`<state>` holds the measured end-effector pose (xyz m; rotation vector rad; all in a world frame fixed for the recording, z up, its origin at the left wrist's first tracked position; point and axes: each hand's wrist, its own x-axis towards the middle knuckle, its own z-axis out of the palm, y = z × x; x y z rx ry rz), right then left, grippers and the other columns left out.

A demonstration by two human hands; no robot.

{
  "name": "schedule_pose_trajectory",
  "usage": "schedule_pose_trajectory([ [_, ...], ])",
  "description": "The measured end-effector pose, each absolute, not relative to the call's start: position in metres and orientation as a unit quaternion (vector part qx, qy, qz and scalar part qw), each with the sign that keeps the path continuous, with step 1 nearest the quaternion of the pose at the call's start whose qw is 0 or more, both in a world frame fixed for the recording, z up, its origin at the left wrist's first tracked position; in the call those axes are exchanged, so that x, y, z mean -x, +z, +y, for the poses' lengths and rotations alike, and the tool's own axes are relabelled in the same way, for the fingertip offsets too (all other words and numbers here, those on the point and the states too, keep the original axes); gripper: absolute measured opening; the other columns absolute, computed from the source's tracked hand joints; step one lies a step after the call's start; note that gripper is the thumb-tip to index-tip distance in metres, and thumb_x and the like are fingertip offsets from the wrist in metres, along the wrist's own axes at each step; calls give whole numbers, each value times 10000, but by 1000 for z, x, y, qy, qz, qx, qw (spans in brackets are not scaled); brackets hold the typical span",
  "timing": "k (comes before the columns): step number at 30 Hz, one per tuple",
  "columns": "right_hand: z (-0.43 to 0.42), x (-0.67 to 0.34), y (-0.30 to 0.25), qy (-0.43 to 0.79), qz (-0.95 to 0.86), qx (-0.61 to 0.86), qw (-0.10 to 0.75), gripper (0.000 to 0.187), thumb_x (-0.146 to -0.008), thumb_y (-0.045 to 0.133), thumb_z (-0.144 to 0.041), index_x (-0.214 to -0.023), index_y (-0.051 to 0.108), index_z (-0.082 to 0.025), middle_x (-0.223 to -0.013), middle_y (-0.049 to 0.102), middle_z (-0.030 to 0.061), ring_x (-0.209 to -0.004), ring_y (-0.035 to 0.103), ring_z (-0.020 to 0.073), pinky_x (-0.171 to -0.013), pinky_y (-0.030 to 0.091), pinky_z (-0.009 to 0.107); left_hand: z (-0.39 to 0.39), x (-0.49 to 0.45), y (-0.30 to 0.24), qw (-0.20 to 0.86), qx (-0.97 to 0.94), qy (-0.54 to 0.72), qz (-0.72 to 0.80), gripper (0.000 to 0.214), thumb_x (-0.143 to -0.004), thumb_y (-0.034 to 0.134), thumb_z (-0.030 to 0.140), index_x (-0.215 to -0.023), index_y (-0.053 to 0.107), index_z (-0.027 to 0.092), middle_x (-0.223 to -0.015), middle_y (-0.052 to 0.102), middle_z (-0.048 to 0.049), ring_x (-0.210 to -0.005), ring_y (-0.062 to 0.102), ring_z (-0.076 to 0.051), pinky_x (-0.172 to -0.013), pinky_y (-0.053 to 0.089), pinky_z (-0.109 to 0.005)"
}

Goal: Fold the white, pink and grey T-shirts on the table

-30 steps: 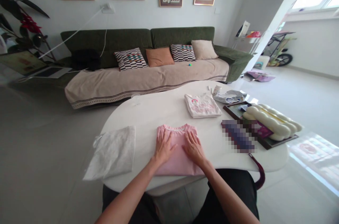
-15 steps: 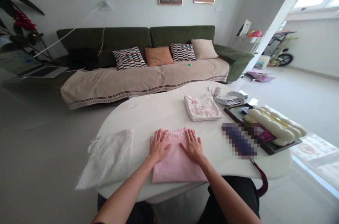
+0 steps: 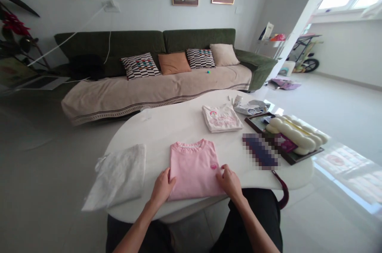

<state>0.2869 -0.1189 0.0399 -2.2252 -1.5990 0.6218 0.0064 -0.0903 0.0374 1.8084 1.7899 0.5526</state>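
A folded pink T-shirt (image 3: 193, 171) lies flat at the near edge of the white table, its ribbed collar pointing away from me. A small darker pink emblem shows on its right side. My left hand (image 3: 162, 186) holds the shirt's left edge, thumb on top and fingers at the side. On the opposite edge, my right hand (image 3: 231, 181) has its fingers curled in, gripping the cloth below the emblem. The fingertips under the fabric are partly hidden. Left of the shirt, a whitish translucent bag (image 3: 122, 175) hangs partly over the table's edge.
A folded white printed shirt (image 3: 222, 118) sits farther back on the table (image 3: 161, 125). To the right are a crumpled silver package (image 3: 252, 107), a dark tray (image 3: 294, 159) bearing a puffy cream tissue box (image 3: 295, 133), and a blurred-out dark item (image 3: 259, 151). A green sofa (image 3: 205, 38) stands behind.
Both hands have slid from the top of the pink T-shirt near its collar down to its two side edges, and their spread fingers have closed. The view has shifted slightly right.
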Motion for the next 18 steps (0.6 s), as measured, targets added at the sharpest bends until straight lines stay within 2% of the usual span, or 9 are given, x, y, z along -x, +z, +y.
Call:
schedule_pose_trajectory([
  [4, -107, -289, 45, 294, -536, 767, 194, 189, -696, 497, -224, -849, 576, -147, -689, 630, 27, -672, 596, 155, -571, 388, 216, -82, -12, 47, 465, -545, 265, 645, 386, -689, 597, 284, -1019, 549, 90, -857, 661, -97, -821, 611, -213, -739, 446, -302],
  [6, -102, -294, 50, 326, -536, 750, 210, 117, -681, 498, -232, -726, 578, -159, -650, 620, 8, -645, 588, 141, -545, 380, 201, -80, -17, 57, 567, -499, 280, 593, 378, -661, 616, 301, -964, 568, 81, -912, 659, -119, -848, 607, -223, -735, 445, -296],
  [8, -103, -300, 55, 343, -535, 738, 227, 117, -690, 478, -242, -690, 562, -160, -664, 623, 10, -664, 584, 141, -545, 381, 200, -84, -21, 68, 640, -459, 271, 553, 449, -632, 638, 281, -1029, 551, 92, -982, 649, -122, -859, 604, -223, -728, 444, -296],
  [11, -113, -309, 62, 371, -529, 724, 242, 172, -728, 424, -250, -793, 554, -157, -690, 638, 16, -646, 587, 137, -516, 388, 200, -97, -30, 84, 728, -377, 246, 518, 676, -636, 633, 258, -1262, 386, 194, -1058, 631, -77, -836, 609, -202, -702, 444, -296],
  [13, -121, -317, 71, 406, -524, 706, 248, 229, -742, 414, -260, -893, 551, -157, -679, 647, 11, -596, 590, 132, -482, 392, 198, -104, -36, 94, 777, -334, 245, 473, 723, -655, 608, 254, -1315, 311, 241, -1092, 617, -60, -849, 607, -195, -706, 442, -294],
  [18, -112, -345, 112, 533, -482, 623, 309, 333, -716, 504, -314, -993, 574, -143, -751, 676, 38, -644, 628, 157, -525, 461, 225, -87, -59, 125, 822, -296, 278, 400, 590, -659, 588, 230, -1231, 448, 195, -1093, 610, -74, -930, 585, -210, -763, 429, -285],
])
